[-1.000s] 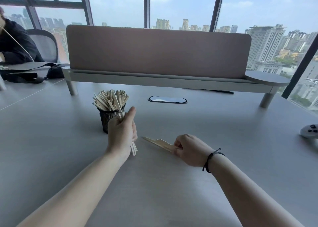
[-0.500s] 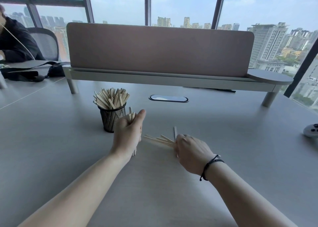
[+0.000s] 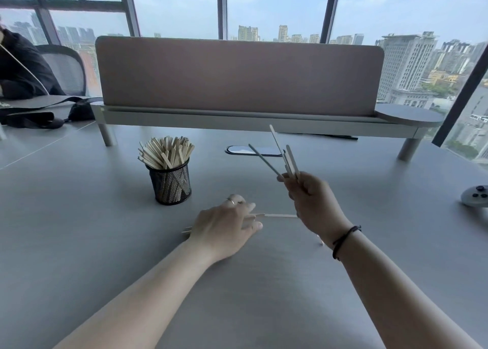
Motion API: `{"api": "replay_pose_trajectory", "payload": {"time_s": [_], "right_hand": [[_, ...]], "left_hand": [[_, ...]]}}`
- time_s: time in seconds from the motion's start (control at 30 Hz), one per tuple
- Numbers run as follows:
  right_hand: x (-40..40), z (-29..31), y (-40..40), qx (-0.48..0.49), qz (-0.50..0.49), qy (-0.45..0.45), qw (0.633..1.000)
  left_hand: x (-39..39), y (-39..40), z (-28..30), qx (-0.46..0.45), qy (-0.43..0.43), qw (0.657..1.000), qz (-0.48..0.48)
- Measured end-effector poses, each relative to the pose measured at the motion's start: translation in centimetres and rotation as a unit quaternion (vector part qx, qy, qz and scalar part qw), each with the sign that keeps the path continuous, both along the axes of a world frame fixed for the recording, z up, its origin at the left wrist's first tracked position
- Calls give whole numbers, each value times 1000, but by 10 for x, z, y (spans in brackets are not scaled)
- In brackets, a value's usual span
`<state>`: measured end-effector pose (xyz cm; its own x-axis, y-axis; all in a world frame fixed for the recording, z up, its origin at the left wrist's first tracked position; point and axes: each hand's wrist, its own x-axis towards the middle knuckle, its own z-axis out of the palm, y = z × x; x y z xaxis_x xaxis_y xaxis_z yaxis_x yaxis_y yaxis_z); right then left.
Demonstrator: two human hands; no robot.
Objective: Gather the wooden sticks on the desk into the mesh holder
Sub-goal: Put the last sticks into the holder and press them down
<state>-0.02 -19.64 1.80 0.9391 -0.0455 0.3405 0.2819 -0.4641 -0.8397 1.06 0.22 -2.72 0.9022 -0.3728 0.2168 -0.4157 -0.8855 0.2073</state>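
The right hand (image 3: 311,200) is raised off the desk (image 3: 79,243), fingers curled round a small bunch of wooden sticks (image 3: 284,154) that fan up and away from its knuckles; a dark cord bracelet (image 3: 343,240) circles its wrist. Just below that wrist a short bit of another stick (image 3: 320,241) shows on the desk surface, mostly hidden by the arm.

To the left of the right hand and lower, the left hand (image 3: 227,227) lies palm down on the desk, a ring (image 3: 231,202) on one finger. Its fingers reach flat over loose sticks; whether they pinch any I cannot tell. One long stick (image 3: 280,215) runs from its fingertips toward the right wrist, and stick ends (image 3: 186,229) poke out on the hand's far-left side.

Beyond the left hand, slightly to its left, stands the black mesh holder (image 3: 171,183), upright and crammed with sticks (image 3: 166,151) splaying above its rim.

Farther out, past both hands, lie an oval cable port (image 3: 237,150) and a raised shelf with a pinkish divider panel (image 3: 237,76). Far right of the right hand rests a pale controller (image 3: 475,195). Far left sit a black bag (image 3: 31,116) and a seated person's dark sleeve (image 3: 21,68)
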Motion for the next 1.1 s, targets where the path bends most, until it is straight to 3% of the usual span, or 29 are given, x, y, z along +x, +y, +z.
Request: {"api": "replay_pose_trajectory", "payload": {"time_s": [0.13, 0.3, 0.37, 0.53, 0.8, 0.97, 1.1], "right_hand": [[-6, 5, 7, 216, 50, 76, 972], [-10, 5, 9, 340, 54, 134, 929], [-10, 4, 9, 370, 51, 144, 916], [-15, 4, 9, 364, 64, 149, 917], [-19, 18, 17, 337, 86, 80, 934], [-18, 3, 25, 291, 85, 71, 950], [-19, -2, 28, 283, 92, 75, 952]], "left_hand": [[1, -12, 1, -10, -30, 999, -11], [-5, -10, 10, 13, -10, 1000, 11], [-7, -9, 11, 64, -26, 998, -6], [-13, -11, 8, 157, -26, 987, 4], [-12, 3, 25, -9, 109, 994, 23], [-7, 9, 24, -31, 150, 987, 48], [-8, 9, 23, -3, 124, 991, 48]]}}
